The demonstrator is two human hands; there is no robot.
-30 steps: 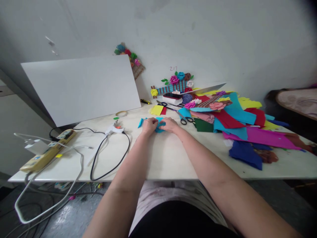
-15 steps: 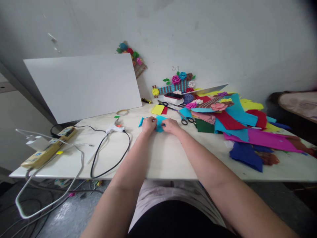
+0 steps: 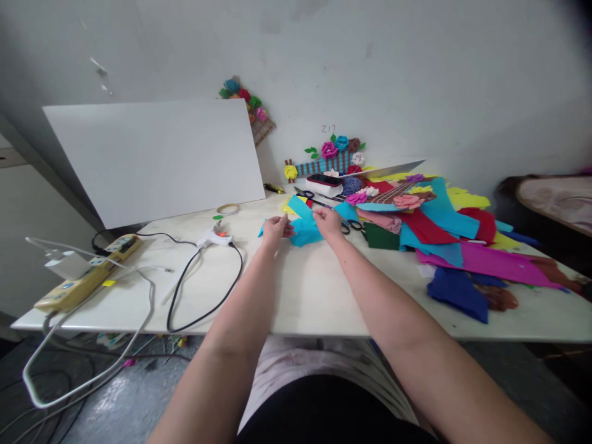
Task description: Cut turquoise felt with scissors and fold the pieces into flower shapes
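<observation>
My right hand (image 3: 328,222) pinches the end of a light-blue strip of paper (image 3: 300,207), which looks like crepe paper and slants up to the left. Below it, another light-blue paper piece (image 3: 306,234) lies on the table between my hands. My left hand (image 3: 276,229) is at that piece's left side, fingers partly apart, with nothing visibly gripped. A small blue scrap (image 3: 261,229) shows just left of that hand. Behind the strip, yellow paper (image 3: 289,205) is partly covered. Scissors (image 3: 352,226) lie right of my right hand, partly hidden.
A white glue gun (image 3: 215,237) with a black cord lies to the left, near a power strip (image 3: 87,274). A white board (image 3: 157,160) leans on the wall. Coloured paper (image 3: 430,225) is heaped at right. A phone (image 3: 325,179) rests on a white box at the back.
My right hand has moved up and right, lifting a light-blue strip off the piece below. My left hand has loosened its fingers and stayed nearly in place.
</observation>
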